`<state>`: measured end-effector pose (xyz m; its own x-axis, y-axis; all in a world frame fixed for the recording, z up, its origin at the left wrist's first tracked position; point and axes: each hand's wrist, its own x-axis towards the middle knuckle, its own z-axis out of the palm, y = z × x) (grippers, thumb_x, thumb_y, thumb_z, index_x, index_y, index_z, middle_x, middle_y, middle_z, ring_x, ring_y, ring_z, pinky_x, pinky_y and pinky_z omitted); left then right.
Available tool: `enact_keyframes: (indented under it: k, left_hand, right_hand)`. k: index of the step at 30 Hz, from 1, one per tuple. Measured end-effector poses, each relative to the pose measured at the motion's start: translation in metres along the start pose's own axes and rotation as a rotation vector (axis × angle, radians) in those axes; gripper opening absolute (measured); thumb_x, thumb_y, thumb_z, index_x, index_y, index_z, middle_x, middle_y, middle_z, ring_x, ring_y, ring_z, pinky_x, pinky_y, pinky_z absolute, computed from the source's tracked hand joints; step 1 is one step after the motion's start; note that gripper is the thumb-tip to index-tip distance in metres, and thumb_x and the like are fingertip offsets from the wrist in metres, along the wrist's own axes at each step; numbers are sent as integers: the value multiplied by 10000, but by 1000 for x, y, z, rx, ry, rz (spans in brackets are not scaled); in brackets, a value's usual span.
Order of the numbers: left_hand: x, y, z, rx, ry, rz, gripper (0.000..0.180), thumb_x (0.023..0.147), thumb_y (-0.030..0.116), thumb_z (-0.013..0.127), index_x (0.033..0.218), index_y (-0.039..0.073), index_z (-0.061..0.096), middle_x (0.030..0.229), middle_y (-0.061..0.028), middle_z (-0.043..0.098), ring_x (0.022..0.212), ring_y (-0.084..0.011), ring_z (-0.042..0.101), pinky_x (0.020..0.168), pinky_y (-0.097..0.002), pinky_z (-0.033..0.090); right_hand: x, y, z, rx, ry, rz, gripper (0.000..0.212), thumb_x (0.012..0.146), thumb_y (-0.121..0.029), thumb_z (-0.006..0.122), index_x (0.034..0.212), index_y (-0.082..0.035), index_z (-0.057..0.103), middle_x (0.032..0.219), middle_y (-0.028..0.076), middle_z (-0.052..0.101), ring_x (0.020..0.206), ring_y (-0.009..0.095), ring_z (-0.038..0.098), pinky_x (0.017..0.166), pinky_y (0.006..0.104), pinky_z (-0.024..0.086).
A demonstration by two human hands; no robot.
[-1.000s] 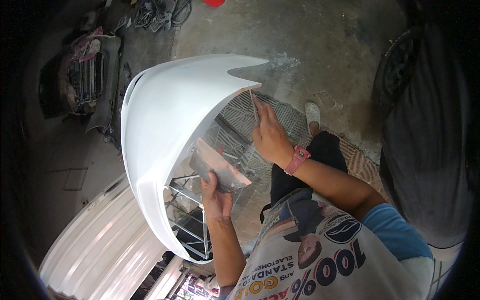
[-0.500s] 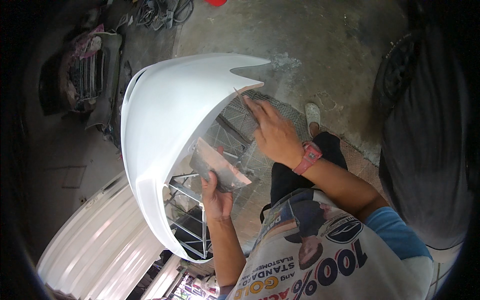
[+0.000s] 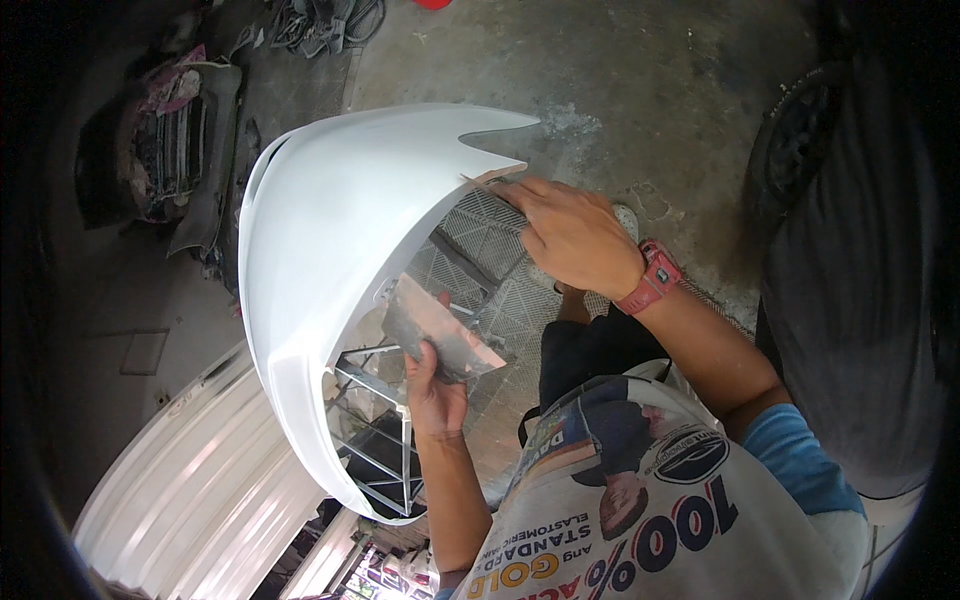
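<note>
A large white curved car bumper (image 3: pixel 345 205) is held up in front of me. My right hand (image 3: pixel 583 242) is closed on a thin putty spreader (image 3: pixel 495 190), mostly hidden by the fingers. The spreader's blade lies against the bumper's inner edge, close to the pointed corner, where a thin strip of pinkish body filler shows. Lower down, my left hand (image 3: pixel 437 400) grips a dark flat mixing plate (image 3: pixel 412 325), thumb on top and fingers beneath. Pinkish filler (image 3: pixel 455 325) is spread in a band along the plate's right side.
A metal-framed stand (image 3: pixel 405 450) shows under the bumper. Ribbed white sheeting (image 3: pixel 190 470) lies at lower left, and a dark bumper with a grille (image 3: pixel 165 150) sits farther left. Coiled hoses (image 3: pixel 330 25) lie on the concrete floor at the top. A wheel (image 3: pixel 800 130) is at right.
My right hand has shifted right and slightly down, and the spreader has tilted flatter against the bumper's edge. My left hand and the plate have barely moved.
</note>
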<state>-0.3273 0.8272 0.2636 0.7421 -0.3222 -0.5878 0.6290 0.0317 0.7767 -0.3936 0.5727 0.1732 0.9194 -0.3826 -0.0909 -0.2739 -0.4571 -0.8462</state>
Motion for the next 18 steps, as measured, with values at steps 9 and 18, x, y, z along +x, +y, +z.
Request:
enact_keyframes:
  k: [9, 18]
  left_hand:
    - [1, -1, 1, -3, -9, 2, 802, 1041, 261, 710, 1674, 92, 248, 1618, -251, 482, 1243, -236, 685, 1032, -402, 625]
    - [1, 0, 2, 13, -3, -12, 724, 1032, 272, 729, 1635, 87, 375, 1594, -194, 535, 1300, -252, 640, 1073, -440, 583]
  right_hand:
    - [10, 28, -2, -62, -32, 10, 459, 937, -139, 612, 1378, -15, 641, 1336, 193, 699, 1132, 406, 718, 984, 503, 573]
    - [17, 91, 23, 3, -53, 101, 442, 936, -189, 576, 1338, -32, 668, 1295, 212, 715, 1133, 434, 707, 1009, 530, 555]
